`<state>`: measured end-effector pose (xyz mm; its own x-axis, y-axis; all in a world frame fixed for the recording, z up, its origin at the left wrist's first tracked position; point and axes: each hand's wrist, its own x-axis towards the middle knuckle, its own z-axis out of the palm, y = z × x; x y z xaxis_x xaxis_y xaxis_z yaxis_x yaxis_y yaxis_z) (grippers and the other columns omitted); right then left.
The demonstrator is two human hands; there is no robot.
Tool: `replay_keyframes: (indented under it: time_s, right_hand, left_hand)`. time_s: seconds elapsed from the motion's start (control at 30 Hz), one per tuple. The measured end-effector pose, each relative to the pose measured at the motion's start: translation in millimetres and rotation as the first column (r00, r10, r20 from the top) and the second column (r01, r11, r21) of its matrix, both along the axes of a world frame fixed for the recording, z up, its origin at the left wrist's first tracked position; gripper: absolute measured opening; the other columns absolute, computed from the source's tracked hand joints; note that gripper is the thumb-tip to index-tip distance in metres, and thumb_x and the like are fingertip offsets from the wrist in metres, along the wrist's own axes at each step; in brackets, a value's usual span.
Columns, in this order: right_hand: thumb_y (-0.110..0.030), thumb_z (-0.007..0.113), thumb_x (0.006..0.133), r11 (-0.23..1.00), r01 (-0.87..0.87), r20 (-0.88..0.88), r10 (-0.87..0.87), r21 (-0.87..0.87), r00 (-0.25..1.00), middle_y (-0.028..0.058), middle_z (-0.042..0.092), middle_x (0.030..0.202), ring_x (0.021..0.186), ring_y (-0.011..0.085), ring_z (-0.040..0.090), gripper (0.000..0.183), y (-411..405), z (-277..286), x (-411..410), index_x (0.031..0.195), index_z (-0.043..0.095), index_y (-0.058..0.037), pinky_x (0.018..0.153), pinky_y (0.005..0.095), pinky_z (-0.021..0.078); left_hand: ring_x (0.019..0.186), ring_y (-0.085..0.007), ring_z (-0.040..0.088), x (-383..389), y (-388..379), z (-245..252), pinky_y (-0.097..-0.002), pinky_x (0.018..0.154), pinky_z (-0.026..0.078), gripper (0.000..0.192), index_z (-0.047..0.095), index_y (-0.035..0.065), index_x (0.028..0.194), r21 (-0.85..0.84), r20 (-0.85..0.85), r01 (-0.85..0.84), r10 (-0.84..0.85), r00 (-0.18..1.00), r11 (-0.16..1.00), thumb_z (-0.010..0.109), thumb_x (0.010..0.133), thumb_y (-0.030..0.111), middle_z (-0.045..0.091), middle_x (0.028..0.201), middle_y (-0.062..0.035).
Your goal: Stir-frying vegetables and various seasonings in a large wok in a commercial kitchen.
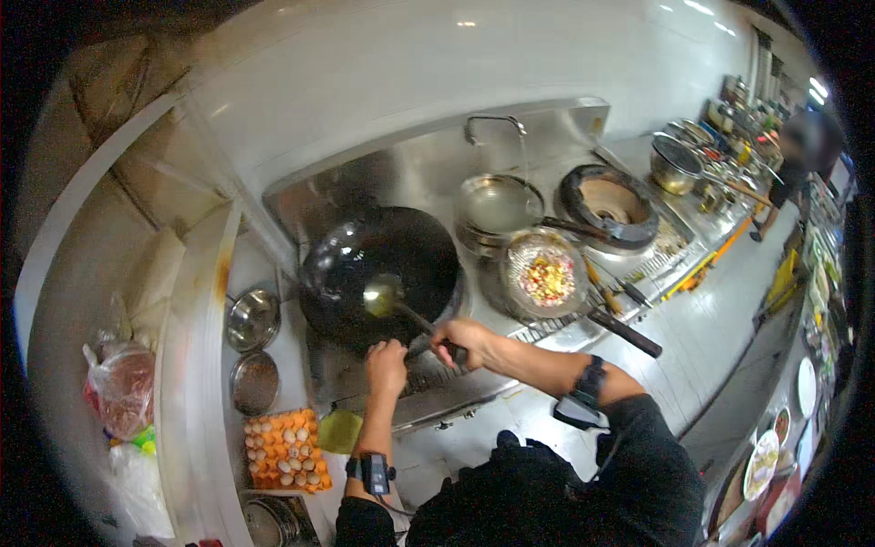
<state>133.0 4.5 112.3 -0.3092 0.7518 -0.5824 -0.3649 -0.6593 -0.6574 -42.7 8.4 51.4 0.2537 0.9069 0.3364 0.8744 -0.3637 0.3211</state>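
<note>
A large black wok (410, 253) sits on the left side of the stainless-steel range. My left hand (386, 368) is closed at its near rim; the fingers' undersides are hidden. In my right hand (466, 342) is the handle of a metal ladle (380, 297), whose bowl hangs inside the wok with a yellowish sheen. To the right of the wok, a long-handled strainer (509, 273) holds chopped yellow, red and pale pieces (547, 282). Behind it stands a metal pot (472, 229) with cloudy liquid, below a curved faucet (495, 119).
Right of the pot is a round wok burner (574, 184). An orange tray (256, 472) of eggs, a steel bowl (253, 320) and a round container (254, 383) lie at left. The strainer's dark handle (625, 333) juts past the range edge. A co-worker (793, 174) stands far right.
</note>
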Motion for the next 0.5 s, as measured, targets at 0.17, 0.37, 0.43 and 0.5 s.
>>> replay_keyframes:
  time_s: [0.17, 0.37, 0.43, 0.5]
  right_hand:
    - [-0.011, 0.053, 0.070, 0.721, -0.561, 0.875, -0.128, 0.406, 0.468, 0.0202, 0.057, 0.066, 0.058, 0.0307, 0.057, 0.020, 29.8, -22.0, 9.0, 0.080, 0.051, 0.0061, 0.050, 0.0392, 0.0449]
    - [-0.010, 0.050, 0.070, 0.710, -0.657, 0.964, -0.128, 0.252, 0.232, 0.0246, 0.057, 0.074, 0.065, 0.0362, 0.058, 0.035, 18.9, -41.9, 29.6, 0.098, 0.042, 0.0086, 0.060, 0.0426, 0.0464]
    - [-0.005, 0.047, 0.072, 0.807, -0.517, 0.804, 0.092, 0.285, 0.587, 0.0164, 0.054, 0.060, 0.047, 0.0247, 0.056, 0.021, 3.5, -33.3, 19.3, 0.087, 0.047, 0.0093, 0.042, 0.0367, 0.0456]
    - [-0.003, 0.046, 0.073, 0.956, -0.185, 0.360, 0.094, 0.227, 0.928, 0.0094, 0.047, 0.053, 0.041, 0.0178, 0.049, 0.009, -15.7, -6.7, 2.2, 0.075, 0.048, 0.0051, 0.035, 0.0300, 0.0412]
  left_hand:
    - [0.080, -0.0337, 0.052, 0.5, -2.8, 1.7, -0.0437, 0.066, 0.041, 0.014, 0.054, 0.0028, 0.074, -0.108, -0.088, -0.028, 0.019, 0.996, 0.994, 0.054, 0.076, 0.017, 0.055, 0.076, -0.0163]
    - [0.076, -0.0329, 0.051, -4.6, 7.5, -15.0, -0.0413, 0.069, 0.041, 0.010, 0.055, 0.0034, 0.074, 0.003, -0.072, 0.007, -0.007, 0.997, 1.000, 0.053, 0.076, 0.013, 0.054, 0.075, -0.0145]
    - [0.077, -0.0313, 0.050, -9.5, 4.4, -12.3, -0.0395, 0.067, 0.041, 0.009, 0.055, 0.0035, 0.074, 0.050, -0.064, -0.029, 0.032, 0.997, 0.998, 0.053, 0.076, 0.012, 0.054, 0.076, -0.0134]
    - [0.079, -0.0307, 0.050, -11.9, 1.9, -18.9, -0.0390, 0.068, 0.041, 0.009, 0.055, 0.0035, 0.074, 0.071, -0.087, -0.033, 0.039, 0.995, 0.997, 0.053, 0.076, 0.012, 0.054, 0.077, -0.0130]
